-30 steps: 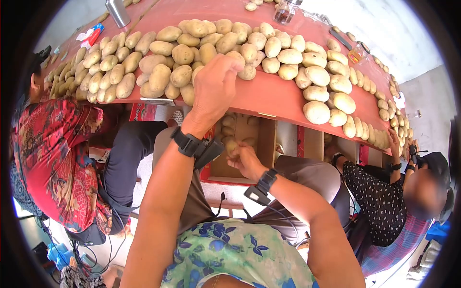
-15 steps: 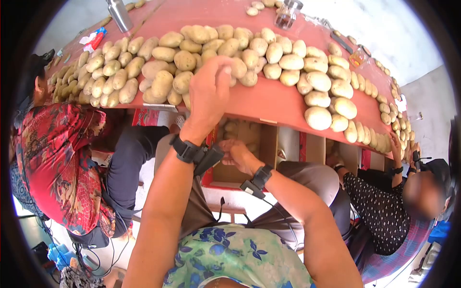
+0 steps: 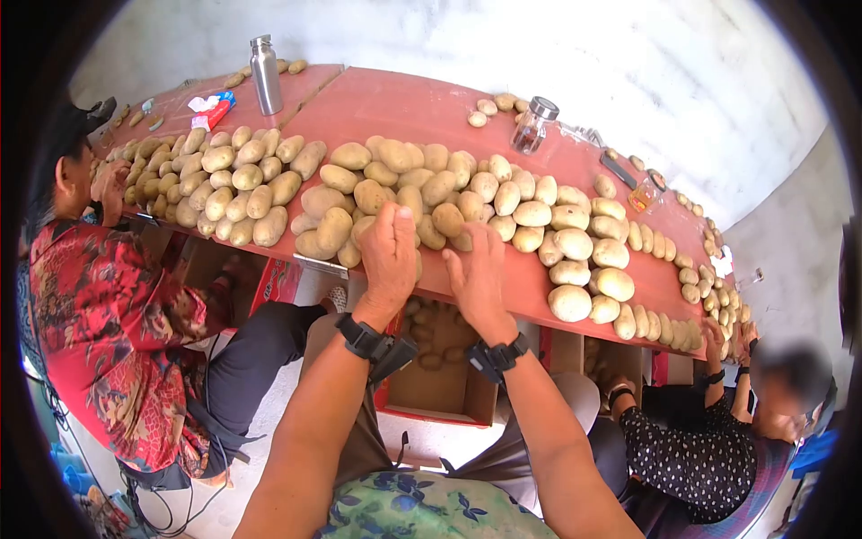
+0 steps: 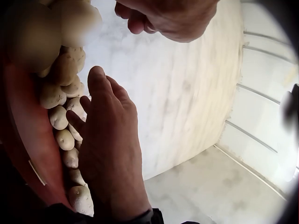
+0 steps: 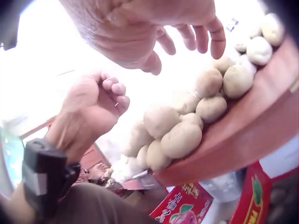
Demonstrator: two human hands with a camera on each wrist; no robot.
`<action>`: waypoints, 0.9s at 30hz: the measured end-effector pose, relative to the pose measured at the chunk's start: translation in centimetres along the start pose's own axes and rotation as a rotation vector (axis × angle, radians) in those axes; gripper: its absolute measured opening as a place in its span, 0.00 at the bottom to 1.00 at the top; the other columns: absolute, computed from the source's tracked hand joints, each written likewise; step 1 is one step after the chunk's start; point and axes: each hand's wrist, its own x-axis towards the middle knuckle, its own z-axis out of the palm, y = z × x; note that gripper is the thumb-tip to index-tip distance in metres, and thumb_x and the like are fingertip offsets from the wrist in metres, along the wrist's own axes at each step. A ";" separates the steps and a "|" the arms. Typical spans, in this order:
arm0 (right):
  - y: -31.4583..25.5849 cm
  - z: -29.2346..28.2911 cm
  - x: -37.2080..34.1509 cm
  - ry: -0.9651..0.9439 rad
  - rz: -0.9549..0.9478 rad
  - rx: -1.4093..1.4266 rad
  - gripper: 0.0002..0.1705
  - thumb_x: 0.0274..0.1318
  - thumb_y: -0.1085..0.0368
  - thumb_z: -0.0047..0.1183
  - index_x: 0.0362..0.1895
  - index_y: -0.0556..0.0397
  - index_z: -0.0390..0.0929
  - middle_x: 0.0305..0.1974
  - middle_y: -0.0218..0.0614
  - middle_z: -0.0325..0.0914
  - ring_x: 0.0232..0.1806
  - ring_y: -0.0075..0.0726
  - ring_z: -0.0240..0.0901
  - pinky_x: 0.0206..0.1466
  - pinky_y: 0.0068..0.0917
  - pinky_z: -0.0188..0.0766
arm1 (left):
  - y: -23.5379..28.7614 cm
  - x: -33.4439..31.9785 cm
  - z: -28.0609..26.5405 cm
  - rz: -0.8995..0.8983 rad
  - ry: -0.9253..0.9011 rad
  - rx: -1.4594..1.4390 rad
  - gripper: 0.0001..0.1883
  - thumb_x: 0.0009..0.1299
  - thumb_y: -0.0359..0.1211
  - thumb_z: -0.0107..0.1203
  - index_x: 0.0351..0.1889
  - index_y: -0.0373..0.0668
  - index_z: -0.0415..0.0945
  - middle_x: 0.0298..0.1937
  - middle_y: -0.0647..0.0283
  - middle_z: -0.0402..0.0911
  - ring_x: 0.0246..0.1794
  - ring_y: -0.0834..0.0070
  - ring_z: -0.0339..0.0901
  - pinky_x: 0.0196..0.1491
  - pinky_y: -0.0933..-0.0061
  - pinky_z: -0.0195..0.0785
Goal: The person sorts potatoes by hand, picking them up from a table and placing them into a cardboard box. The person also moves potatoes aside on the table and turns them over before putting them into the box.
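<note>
My left hand (image 3: 391, 260) is raised at the front of the potato pile (image 3: 440, 189). In the right wrist view the left hand (image 5: 93, 105) has its fingers loosely curled, with nothing in them. Beside it, over the table's front edge, my right hand (image 3: 478, 283) has its palm turned inward. The right hand (image 4: 112, 140) shows extended fingers, apart from the left hand (image 4: 173, 18). Both hands appear empty. Potatoes (image 5: 182, 140) lie heaped on the red table (image 5: 224, 135) beyond the hands in the right wrist view.
Below the table edge stands an open cardboard box (image 3: 431, 395) with potatoes inside. A steel bottle (image 3: 266, 76), a glass jar (image 3: 532, 130) and a red tissue pack (image 3: 214, 110) stand behind the piles. People sit at left (image 3: 117, 332) and right (image 3: 691, 449).
My right hand has risen from the box to the table edge, and the potato seen in it a second ago is gone from it. The head view has tilted upward.
</note>
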 end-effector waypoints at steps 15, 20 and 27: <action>7.4 4.9 5.4 -0.109 0.116 -0.230 0.39 0.46 0.42 0.67 0.57 0.50 0.72 0.57 0.66 0.62 0.55 0.68 0.67 0.57 0.50 0.69 | -0.5 0.8 -0.2 0.068 0.090 0.023 0.16 0.76 0.37 0.47 0.27 0.36 0.67 0.19 0.48 0.68 0.20 0.47 0.65 0.25 0.54 0.56; 1.2 -0.5 0.2 0.064 0.117 0.185 0.32 0.53 0.48 0.64 0.56 0.52 0.71 0.51 0.49 0.71 0.50 0.56 0.71 0.53 0.43 0.72 | -0.3 0.7 0.1 0.043 0.071 -0.076 0.18 0.78 0.35 0.47 0.24 0.37 0.67 0.19 0.68 0.69 0.21 0.83 0.64 0.25 0.76 0.60; 3.1 3.6 -14.0 -0.241 1.345 1.401 0.35 0.64 0.36 0.49 0.62 0.47 0.65 0.53 0.39 0.71 0.49 0.39 0.71 0.45 0.40 0.75 | -0.4 0.5 0.1 0.064 0.064 -0.072 0.18 0.78 0.33 0.46 0.24 0.37 0.66 0.20 0.69 0.69 0.22 0.84 0.64 0.26 0.78 0.61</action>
